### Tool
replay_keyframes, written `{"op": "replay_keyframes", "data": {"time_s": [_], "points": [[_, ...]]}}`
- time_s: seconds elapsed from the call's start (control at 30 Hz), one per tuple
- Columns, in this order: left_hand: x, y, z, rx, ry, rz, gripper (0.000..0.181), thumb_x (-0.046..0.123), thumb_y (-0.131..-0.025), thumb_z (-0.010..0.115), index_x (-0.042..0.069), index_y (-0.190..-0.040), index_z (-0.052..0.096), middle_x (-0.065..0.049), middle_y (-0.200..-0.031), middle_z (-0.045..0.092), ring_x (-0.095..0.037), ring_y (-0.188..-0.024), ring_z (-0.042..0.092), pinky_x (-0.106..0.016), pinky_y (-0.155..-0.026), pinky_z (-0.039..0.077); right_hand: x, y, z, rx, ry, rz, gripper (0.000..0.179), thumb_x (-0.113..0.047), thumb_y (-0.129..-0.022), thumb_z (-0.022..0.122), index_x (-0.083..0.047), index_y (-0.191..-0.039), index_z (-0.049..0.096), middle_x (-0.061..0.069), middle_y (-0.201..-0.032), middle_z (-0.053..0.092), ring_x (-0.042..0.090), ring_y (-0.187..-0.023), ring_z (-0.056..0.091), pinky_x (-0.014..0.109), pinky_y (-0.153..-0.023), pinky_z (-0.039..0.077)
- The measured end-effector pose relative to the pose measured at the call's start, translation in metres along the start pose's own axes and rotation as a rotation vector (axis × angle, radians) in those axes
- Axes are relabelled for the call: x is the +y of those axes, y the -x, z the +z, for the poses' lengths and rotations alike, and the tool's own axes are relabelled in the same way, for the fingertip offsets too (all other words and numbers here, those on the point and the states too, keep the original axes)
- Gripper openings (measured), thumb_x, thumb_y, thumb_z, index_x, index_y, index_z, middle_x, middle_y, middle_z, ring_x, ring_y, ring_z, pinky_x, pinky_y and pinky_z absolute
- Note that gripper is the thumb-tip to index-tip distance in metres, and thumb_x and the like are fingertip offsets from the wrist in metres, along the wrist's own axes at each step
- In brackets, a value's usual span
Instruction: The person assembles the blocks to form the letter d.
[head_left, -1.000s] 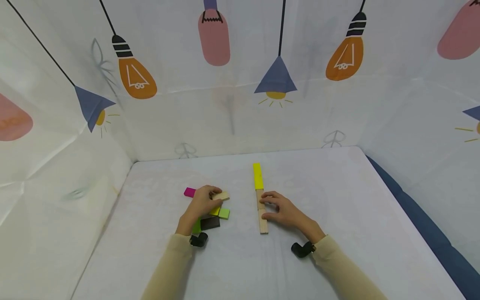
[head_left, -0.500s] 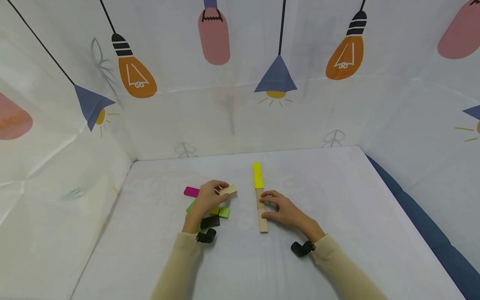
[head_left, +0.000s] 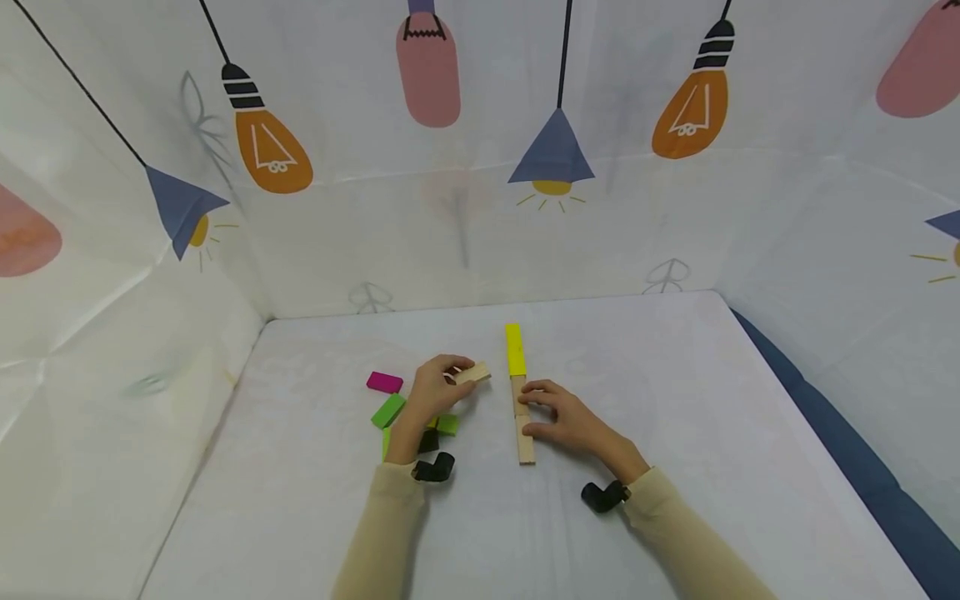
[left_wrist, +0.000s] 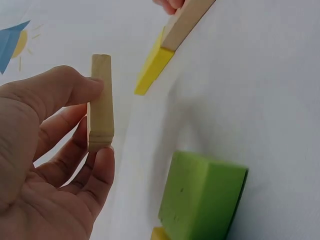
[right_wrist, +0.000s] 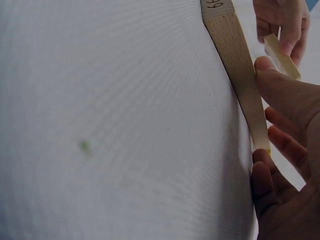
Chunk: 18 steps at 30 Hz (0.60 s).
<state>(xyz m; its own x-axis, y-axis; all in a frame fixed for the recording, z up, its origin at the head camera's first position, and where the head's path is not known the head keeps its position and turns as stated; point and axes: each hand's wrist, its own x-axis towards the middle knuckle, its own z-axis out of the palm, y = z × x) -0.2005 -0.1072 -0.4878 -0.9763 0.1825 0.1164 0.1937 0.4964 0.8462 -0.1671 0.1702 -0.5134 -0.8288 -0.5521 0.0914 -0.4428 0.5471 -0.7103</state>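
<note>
Above the white desk (head_left: 637, 358), the left hand (head_left: 438, 385) had shifted rightward over the last second, carrying a pale rectangular wooden block (head_left: 477, 373) away from a loose cluster of coloured blocks (head_left: 390, 406). Its thumb and fingers pinched that block, which hung off the surface, near a straight row of blocks (head_left: 517, 381) but not touching it. That move had uncovered a mid-green rectangular block (head_left: 387, 412) beside a magenta rectangular block (head_left: 385, 382); a small light-green block (head_left: 447, 425) and a partly hidden dark block (head_left: 428, 442) lay right of the forearm. The right hand (head_left: 566, 418) had stayed put, its thumb and fingers parted, gently curved and touching the row along two light-brown wooden blocks (head_left: 527, 452) set end to end; a bright yellow oblong block (head_left: 515, 350) formed the far end. Judging from this, the carried block was free of the cluster yet unplaced, while the right hand seemed to steady the row.
</note>
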Motion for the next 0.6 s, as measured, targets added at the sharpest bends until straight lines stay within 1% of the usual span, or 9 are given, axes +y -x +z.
{"op": "replay_keyframes", "data": {"time_s": [0.07,0.2,0.33,0.43,0.6], "points": [[0.000,-0.001,0.004,0.002,-0.005,0.005,0.031,0.009,-0.084,0.080,0.004,-0.115,0.076,-0.011,-0.113,0.073,-0.023,-0.098,0.065,-0.032,-0.083,0.056,0.000,0.000,0.000,-0.005,-0.013,0.009,0.052,-0.031,-0.090,0.080,-0.005,-0.133,0.067,0.011,-0.144,0.057,0.034,-0.136,0.052,0.054,-0.111,0.045],[0.000,-0.003,0.010,-0.009,-0.041,-0.016,0.031,0.011,-0.085,0.080,0.006,-0.116,0.075,-0.010,-0.115,0.072,-0.023,-0.098,0.064,-0.032,-0.085,0.056,0.002,-0.001,0.001,-0.003,-0.003,-0.002,0.051,-0.031,-0.091,0.079,-0.005,-0.133,0.067,0.012,-0.143,0.057,0.035,-0.136,0.053,0.055,-0.111,0.045],[0.002,-0.006,0.013,-0.015,-0.058,-0.040,0.032,0.012,-0.086,0.079,0.006,-0.117,0.075,-0.009,-0.115,0.072,-0.023,-0.098,0.063,-0.036,-0.086,0.056,0.003,-0.001,0.002,0.005,0.007,-0.017,0.051,-0.032,-0.091,0.079,-0.004,-0.133,0.067,0.013,-0.142,0.057,0.036,-0.135,0.053,0.056,-0.109,0.045],[0.003,-0.009,0.015,-0.032,-0.055,-0.047,0.032,0.011,-0.086,0.078,0.005,-0.117,0.074,-0.010,-0.116,0.071,-0.024,-0.100,0.063,-0.039,-0.088,0.056,0.003,-0.001,0.002,0.005,-0.002,-0.012,0.051,-0.032,-0.091,0.079,-0.005,-0.133,0.068,0.013,-0.142,0.057,0.036,-0.135,0.053,0.056,-0.110,0.045],[0.004,-0.013,0.022,-0.060,-0.079,-0.060,0.031,0.011,-0.087,0.078,0.005,-0.117,0.074,-0.011,-0.116,0.071,-0.024,-0.100,0.064,-0.039,-0.090,0.056,0.003,0.000,0.001,-0.001,-0.007,0.000,0.053,-0.033,-0.091,0.079,-0.004,-0.133,0.067,0.013,-0.143,0.057,0.036,-0.136,0.052,0.056,-0.111,0.044]]}}
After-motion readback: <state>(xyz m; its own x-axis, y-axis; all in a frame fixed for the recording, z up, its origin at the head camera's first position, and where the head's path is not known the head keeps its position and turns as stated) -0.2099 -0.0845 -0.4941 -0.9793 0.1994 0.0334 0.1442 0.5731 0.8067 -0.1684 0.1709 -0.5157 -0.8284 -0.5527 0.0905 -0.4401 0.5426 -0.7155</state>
